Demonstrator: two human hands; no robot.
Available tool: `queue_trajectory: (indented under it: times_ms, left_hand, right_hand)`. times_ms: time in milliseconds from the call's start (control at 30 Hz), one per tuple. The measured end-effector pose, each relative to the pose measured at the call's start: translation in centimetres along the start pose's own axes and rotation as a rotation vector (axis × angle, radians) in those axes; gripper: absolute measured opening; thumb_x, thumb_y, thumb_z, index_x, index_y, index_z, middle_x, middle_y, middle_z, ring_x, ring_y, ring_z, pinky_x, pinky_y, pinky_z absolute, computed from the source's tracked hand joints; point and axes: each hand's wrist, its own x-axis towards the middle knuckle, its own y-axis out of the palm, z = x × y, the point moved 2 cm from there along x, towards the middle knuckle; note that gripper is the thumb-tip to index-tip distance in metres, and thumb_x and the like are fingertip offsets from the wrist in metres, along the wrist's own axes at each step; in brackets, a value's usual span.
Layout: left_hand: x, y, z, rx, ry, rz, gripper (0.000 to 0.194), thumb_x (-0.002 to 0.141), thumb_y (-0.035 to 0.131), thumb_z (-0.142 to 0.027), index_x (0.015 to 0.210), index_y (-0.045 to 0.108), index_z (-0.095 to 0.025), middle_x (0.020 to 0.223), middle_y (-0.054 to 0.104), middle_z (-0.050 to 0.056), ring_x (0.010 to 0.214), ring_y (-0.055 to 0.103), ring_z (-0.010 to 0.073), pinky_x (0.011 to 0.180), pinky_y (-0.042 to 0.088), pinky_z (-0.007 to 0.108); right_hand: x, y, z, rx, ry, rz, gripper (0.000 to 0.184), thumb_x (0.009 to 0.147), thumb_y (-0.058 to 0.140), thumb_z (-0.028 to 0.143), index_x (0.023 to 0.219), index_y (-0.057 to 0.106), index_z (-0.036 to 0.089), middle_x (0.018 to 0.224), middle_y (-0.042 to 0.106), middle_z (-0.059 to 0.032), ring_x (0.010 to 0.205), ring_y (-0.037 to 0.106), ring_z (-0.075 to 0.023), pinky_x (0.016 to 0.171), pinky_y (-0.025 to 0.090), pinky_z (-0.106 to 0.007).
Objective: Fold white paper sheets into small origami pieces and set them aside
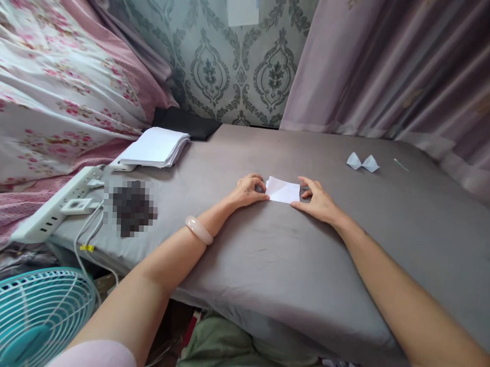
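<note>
A small folded sheet of white paper [284, 191] lies on the grey cloth between my two hands. My left hand [248, 190] holds its left edge, with the thumb at the near corner and the fingers curled behind. At the opposite edge, my right hand [320, 202] has its thumb on the near right corner and its fingers bent around the far side. A loose layer of the paper sticks up slightly at the far left corner. Further right and back stands a folded white paper shape [362, 163] with two pointed parts.
Grey cloth [242, 258] covers the table. Back left are a stack of white paper [153, 147] and a black flat item [191, 123]. A white power strip [61, 201] with cables runs along the left edge, beside a blurred-out dark object [132, 207]. Below is a teal fan [35, 315].
</note>
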Motion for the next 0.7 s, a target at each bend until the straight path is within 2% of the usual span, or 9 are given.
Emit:
queue_trajectory:
  times_ms: [100, 200, 267, 333, 400, 500, 600, 700]
  left_hand:
    - [-0.2, 0.3, -0.3, 0.032, 0.084, -0.037, 0.014, 0.072, 0.074, -0.027, 0.078, 0.067, -0.017, 0.122, 0.058, 0.010, 0.114, 0.054, 0.0236, 0.103, 0.039, 0.040]
    - [-0.8, 0.3, -1.4, 0.185, 0.275, -0.149, 0.005, 0.079, 0.066, -0.022, 0.078, 0.063, -0.018, 0.113, 0.061, 0.008, 0.109, 0.053, 0.0204, 0.099, 0.038, 0.037]
    - [-1.5, 0.2, -2.4, 0.360, 0.416, -0.226, 0.004, 0.084, 0.057, -0.019, 0.083, 0.061, -0.018, 0.109, 0.063, 0.007, 0.103, 0.052, 0.0199, 0.092, 0.038, 0.036]
    - [-2.2, 0.0, -3.3, 0.535, 0.545, -0.240, 0.011, 0.089, 0.048, -0.018, 0.087, 0.059, -0.018, 0.106, 0.065, 0.007, 0.095, 0.052, 0.0196, 0.086, 0.037, 0.035]
    - [-2.8, 0.0, -3.9, 0.671, 0.639, -0.223, 0.018, 0.094, 0.040, -0.019, 0.089, 0.058, -0.018, 0.104, 0.066, 0.007, 0.089, 0.051, 0.0192, 0.083, 0.035, 0.035]
    - [-3.3, 0.0, -4.4, 0.776, 0.698, -0.195, 0.025, 0.097, 0.033, -0.017, 0.092, 0.058, -0.019, 0.101, 0.066, 0.006, 0.087, 0.051, 0.0186, 0.084, 0.034, 0.036]
    - [-3.4, 0.1, -4.3, 0.785, 0.667, -0.176, 0.025, 0.094, 0.035, -0.015, 0.101, 0.059, -0.020, 0.101, 0.066, 0.006, 0.091, 0.052, 0.0198, 0.087, 0.034, 0.037]
    - [-3.2, 0.3, -3.6, 0.703, 0.554, -0.082, 0.021, 0.087, 0.047, -0.020, 0.101, 0.063, -0.018, 0.105, 0.065, 0.009, 0.099, 0.054, 0.0237, 0.087, 0.039, 0.040]
  right_hand:
    - [-0.2, 0.4, 0.0, -0.029, -0.050, -0.080, 0.079, 0.066, 0.073, 0.041, 0.138, 0.044, 0.024, 0.127, 0.048, -0.0124, 0.092, 0.059, -0.0228, 0.092, 0.049, -0.046]
    - [-0.7, 0.4, 0.9, -0.171, -0.198, -0.245, 0.073, 0.070, 0.072, 0.039, 0.136, 0.047, 0.021, 0.130, 0.047, -0.0146, 0.111, 0.053, -0.0291, 0.097, 0.043, -0.046]
    - [-1.2, 0.3, 2.0, -0.288, -0.315, -0.362, 0.061, 0.075, 0.069, 0.034, 0.133, 0.052, 0.021, 0.128, 0.050, -0.0141, 0.116, 0.048, -0.0304, 0.098, 0.039, -0.046]
    - [-1.8, 0.1, 3.1, -0.379, -0.406, -0.420, 0.044, 0.081, 0.064, 0.028, 0.125, 0.059, 0.023, 0.123, 0.055, -0.0117, 0.110, 0.050, -0.0279, 0.095, 0.038, -0.044]
    - [-2.2, 0.1, 4.1, -0.452, -0.476, -0.409, 0.030, 0.086, 0.057, 0.022, 0.114, 0.066, 0.025, 0.115, 0.060, -0.0088, 0.101, 0.052, -0.0247, 0.090, 0.037, -0.041]
    - [-2.5, 0.3, 4.8, -0.537, -0.543, -0.368, 0.030, 0.089, 0.049, 0.014, 0.107, 0.070, 0.026, 0.104, 0.065, -0.0067, 0.094, 0.052, -0.0219, 0.084, 0.036, -0.038]
    - [-2.3, 0.6, 4.8, -0.626, -0.572, -0.317, 0.031, 0.092, 0.044, 0.012, 0.105, 0.070, 0.024, 0.100, 0.067, -0.0068, 0.092, 0.052, -0.0211, 0.081, 0.035, -0.036]
    - [-2.2, 1.1, 4.5, -0.716, -0.613, -0.115, 0.030, 0.091, 0.045, 0.009, 0.101, 0.070, 0.021, 0.099, 0.069, -0.0068, 0.088, 0.053, -0.0210, 0.078, 0.036, -0.035]
